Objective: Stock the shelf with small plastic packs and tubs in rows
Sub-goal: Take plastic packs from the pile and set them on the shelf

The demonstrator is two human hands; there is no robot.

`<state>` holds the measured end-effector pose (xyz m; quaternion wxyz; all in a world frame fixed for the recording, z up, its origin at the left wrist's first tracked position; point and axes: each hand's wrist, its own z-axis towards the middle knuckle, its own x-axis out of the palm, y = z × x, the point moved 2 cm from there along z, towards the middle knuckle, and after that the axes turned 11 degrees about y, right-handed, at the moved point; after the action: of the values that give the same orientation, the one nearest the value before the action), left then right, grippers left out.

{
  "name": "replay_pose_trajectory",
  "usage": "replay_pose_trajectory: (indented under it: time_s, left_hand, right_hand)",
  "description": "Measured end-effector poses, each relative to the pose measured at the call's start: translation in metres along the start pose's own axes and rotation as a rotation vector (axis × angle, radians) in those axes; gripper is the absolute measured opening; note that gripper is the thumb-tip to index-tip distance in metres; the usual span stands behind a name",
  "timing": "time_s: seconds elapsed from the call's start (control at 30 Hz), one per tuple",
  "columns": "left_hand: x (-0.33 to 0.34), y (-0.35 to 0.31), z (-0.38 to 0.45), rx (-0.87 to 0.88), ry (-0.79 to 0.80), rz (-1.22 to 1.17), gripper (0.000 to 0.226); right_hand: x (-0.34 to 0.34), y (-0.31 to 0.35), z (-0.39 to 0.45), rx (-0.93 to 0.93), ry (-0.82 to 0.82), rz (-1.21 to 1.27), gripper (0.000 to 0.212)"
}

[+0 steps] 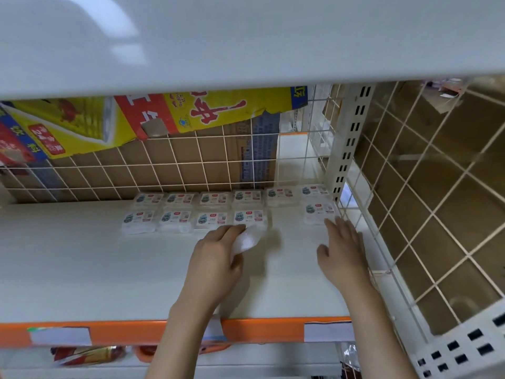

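white shelf — wire-grid back

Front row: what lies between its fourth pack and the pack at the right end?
Nothing: head view shows bare shelf between fourth pack and right pack.

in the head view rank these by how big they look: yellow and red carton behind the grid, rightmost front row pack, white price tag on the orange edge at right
1. Yellow and red carton, by far the largest.
2. White price tag.
3. Rightmost front row pack.

Tag and pack look close; the tag is nearer the camera, so that order is unsure.
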<state>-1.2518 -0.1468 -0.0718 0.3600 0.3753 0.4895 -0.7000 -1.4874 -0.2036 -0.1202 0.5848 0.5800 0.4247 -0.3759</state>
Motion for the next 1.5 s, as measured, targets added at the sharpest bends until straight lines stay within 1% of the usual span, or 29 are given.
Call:
replay_pose_trajectory:
  time_s: [0.1, 0.2, 0.23, 0.33, 0.4, 0.5, 0.53, 0.77, 0.87, 1.03, 1.2, 1.33, 1.5]
  left_hand:
    - [0.000, -0.017, 0.035, 0.079, 0.012, 0.032, 0.050]
    - [0.011, -0.033, 0.071, 0.141, 0.026, 0.111, 0.051]
    - [0.016, -0.037, 0.081, 0.151, 0.037, 0.139, 0.052]
    - [0.036, -0.042, 0.104, 0.175, 0.083, 0.186, 0.057]
    - [0.049, -0.047, 0.112, 0.178, 0.160, 0.240, 0.060]
    - [0.067, -0.048, 0.115, 0.077, 0.339, 0.381, 0.064]
    - [0.070, -0.048, 0.114, 0.045, 0.366, 0.405, 0.067]
    - [0.082, -0.048, 0.107, -0.004, 0.422, 0.434, 0.073]
    - [0.084, -0.047, 0.108, -0.019, 0.441, 0.412, 0.070]
    - [0.084, -0.045, 0.107, -0.020, 0.442, 0.387, 0.068]
    - [0.080, -0.044, 0.108, -0.009, 0.451, 0.371, 0.066]
    - [0.080, -0.042, 0.106, 0.004, 0.450, 0.368, 0.063]
    - [0.080, -0.042, 0.108, -0.009, 0.415, 0.403, 0.058]
  right_hand:
    - [0.012, -0.010, -0.019, 0.012, -0.083, 0.020, 0.052]
    - [0.025, -0.015, -0.020, 0.041, -0.162, 0.035, 0.034]
    - [0.026, -0.014, -0.020, 0.053, -0.176, 0.040, 0.033]
    - [0.022, -0.007, -0.019, 0.038, -0.211, 0.004, 0.043]
    - [0.021, -0.005, -0.019, 0.045, -0.209, -0.024, 0.045]
    - [0.021, -0.005, -0.019, 0.056, -0.220, -0.027, 0.044]
    - [0.021, -0.005, -0.019, 0.057, -0.225, -0.026, 0.044]
    - [0.021, -0.005, -0.020, 0.069, -0.253, -0.004, 0.042]
    - [0.021, -0.005, -0.020, 0.083, -0.269, -0.010, 0.038]
    - [0.023, -0.005, -0.019, 0.083, -0.274, -0.017, 0.044]
    - [0.024, -0.004, -0.020, 0.080, -0.306, -0.038, 0.044]
    - [0.025, -0.004, -0.020, 0.086, -0.298, -0.044, 0.045]
    - [0.024, -0.003, -0.021, 0.076, -0.302, -0.044, 0.043]
